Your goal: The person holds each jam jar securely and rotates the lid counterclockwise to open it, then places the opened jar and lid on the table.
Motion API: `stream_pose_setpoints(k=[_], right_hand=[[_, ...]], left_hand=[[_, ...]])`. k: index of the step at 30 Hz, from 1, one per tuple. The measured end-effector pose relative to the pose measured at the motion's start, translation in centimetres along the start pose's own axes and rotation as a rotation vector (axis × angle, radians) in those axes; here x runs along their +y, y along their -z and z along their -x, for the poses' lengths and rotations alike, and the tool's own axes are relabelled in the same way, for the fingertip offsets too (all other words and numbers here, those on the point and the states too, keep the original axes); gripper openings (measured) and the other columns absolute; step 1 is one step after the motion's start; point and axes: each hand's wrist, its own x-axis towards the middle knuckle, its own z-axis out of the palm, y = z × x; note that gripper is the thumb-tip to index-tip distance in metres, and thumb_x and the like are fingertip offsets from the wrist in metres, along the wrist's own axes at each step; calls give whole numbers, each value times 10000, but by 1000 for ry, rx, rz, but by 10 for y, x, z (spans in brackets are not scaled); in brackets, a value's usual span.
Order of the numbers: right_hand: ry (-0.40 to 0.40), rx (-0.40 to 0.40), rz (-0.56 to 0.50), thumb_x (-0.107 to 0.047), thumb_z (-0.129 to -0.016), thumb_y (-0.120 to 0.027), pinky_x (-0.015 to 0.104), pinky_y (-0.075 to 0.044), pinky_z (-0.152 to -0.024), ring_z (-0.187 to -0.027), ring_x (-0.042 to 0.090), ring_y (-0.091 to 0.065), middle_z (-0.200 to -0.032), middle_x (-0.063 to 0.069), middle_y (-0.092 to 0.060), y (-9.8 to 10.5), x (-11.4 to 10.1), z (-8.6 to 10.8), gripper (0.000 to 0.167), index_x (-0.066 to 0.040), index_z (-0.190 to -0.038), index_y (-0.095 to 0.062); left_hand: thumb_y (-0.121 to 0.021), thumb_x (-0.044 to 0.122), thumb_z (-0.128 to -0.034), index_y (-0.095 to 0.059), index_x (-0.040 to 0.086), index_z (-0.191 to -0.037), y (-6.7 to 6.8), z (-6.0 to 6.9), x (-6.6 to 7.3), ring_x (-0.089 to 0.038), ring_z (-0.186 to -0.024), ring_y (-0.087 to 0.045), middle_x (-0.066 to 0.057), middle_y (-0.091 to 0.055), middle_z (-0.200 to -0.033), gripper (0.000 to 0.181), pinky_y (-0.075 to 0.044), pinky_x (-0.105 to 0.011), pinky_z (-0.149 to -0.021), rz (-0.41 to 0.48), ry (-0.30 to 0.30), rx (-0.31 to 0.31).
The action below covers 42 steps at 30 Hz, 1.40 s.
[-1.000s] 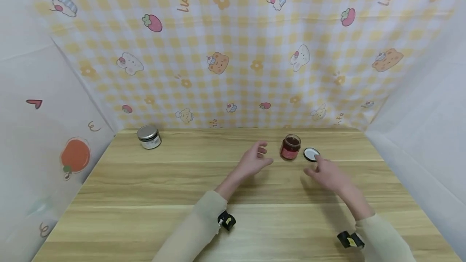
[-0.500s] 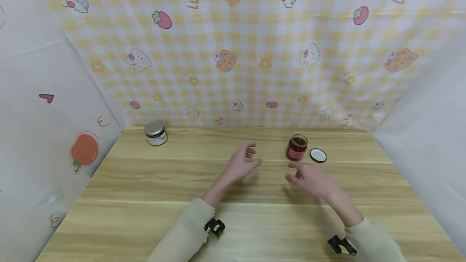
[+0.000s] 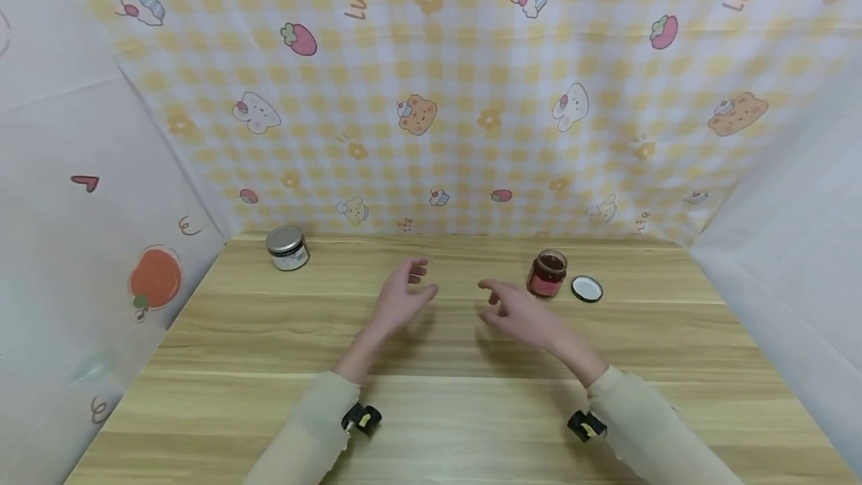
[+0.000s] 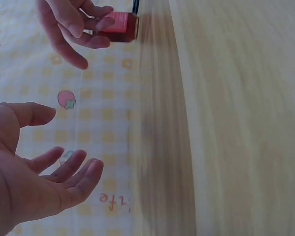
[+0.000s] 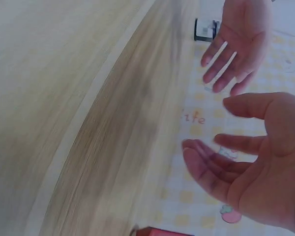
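Note:
Both hands hover over the middle of the wooden table, apart from each other and holding nothing. The left hand point(image 3: 399, 298) has loosely bent fingers, with its palm turned to the right. Facing it, the right hand point(image 3: 521, 313) is relaxed and lies just left of and nearer than an uncapped glass jar point(image 3: 547, 274) of dark red contents with a pink-red label. Beside that jar a lid point(image 3: 587, 289) lies with its white inside up. At the far left stands a second jar point(image 3: 287, 248) with a silver lid on and a pale label.
The wood-grain table point(image 3: 431, 410) reaches back to a yellow checked cloth point(image 3: 458, 156) with cartoon prints. White sheets hang at the left point(image 3: 54, 260) and right sides. A black wrist camera point(image 3: 361, 419) sits on the left sleeve.
From beside the lid, the right hand has moved left past the open jar. The left hand has also shifted left. Both jars and the lid stay in place; the head view turned slightly.

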Motion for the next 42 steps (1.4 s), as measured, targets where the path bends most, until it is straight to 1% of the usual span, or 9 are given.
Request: stream_pose_setpoints(k=[6,12,17,20,25,30,34,38,42], right_hand=[[52,-9,16,-214,-989,-655,429,-553,-849,-1037,278,-644,-1261,204,-580,-12,-7,-28,520,-58,-1458,-493],[48,0,-19,-204,-991,-643,460,-539,-893,-1091,324,-626,-1310,226,-549,-17,-13,-47,512,-56,-1458,-491],[31,-5,-71,-212,-995,-638,476,-526,-924,-1133,346,-611,-1367,248,-525,-18,-15,-58,515,-56,-1463,-490],[27,-10,-90,-235,-1004,-616,463,-525,-926,-1141,331,-608,-1397,211,-526,-18,-15,-63,479,-60,-1440,-518],[35,-23,-155,-240,-1017,-588,468,-509,-947,-1158,348,-605,-1416,159,-552,-15,-22,-71,446,-32,-1410,-550],[32,-25,-214,-234,-1018,-597,488,-492,-978,-1206,370,-585,-1439,145,-549,-12,-31,-80,472,-47,-1445,-524],[36,-21,-221,-262,-1017,-594,489,-484,-990,-1231,344,-571,-1465,133,-525,-13,-38,-88,506,-64,-1473,-497],[65,-4,-232,-255,-1010,-597,490,-486,-990,-1230,348,-567,-1472,147,-512,-19,-42,-94,521,-56,-1478,-484],[106,-13,-217,-250,-997,-617,497,-478,-1003,-1235,383,-557,-1490,163,-480,-29,-44,-99,559,-55,-1494,-452]], left_hand=[[-707,97,-899,-513,-22,-1357,22,-1,-11,-415,-1217,-510,-201,-557,-1323,512,-469,-499,-998,-20,-45,119],[-696,116,-914,-479,-34,-1388,43,1,-18,-406,-1265,-458,-206,-503,-1389,542,-432,-505,-1032,-39,-6,171],[-692,111,-911,-488,-24,-1369,58,0,-29,-405,-1268,-447,-207,-486,-1373,520,-425,-496,-1032,-71,8,237],[-692,87,-901,-497,-36,-1350,67,-1,-35,-411,-1262,-439,-213,-473,-1356,504,-430,-491,-1014,-81,10,289],[-701,71,-871,-510,-57,-1321,79,-4,-42,-416,-1233,-424,-240,-452,-1314,506,-421,-476,-970,-113,21,404],[-700,71,-860,-487,-61,-1315,95,-9,-48,-417,-1249,-379,-266,-383,-1331,520,-371,-505,-1017,-143,42,486],[-708,85,-868,-449,-53,-1348,110,-11,-52,-414,-1270,-347,-284,-332,-1366,563,-329,-548,-1072,-154,82,511],[-718,118,-886,-394,-37,-1401,125,-13,-59,-428,-1333,-267,-299,-265,-1419,628,-330,-582,-1065,-151,141,516],[-710,142,-867,-350,16,-1465,136,-13,-65,-431,-1345,-224,-296,-237,-1430,709,-338,-608,-1033,-187,195,572]])
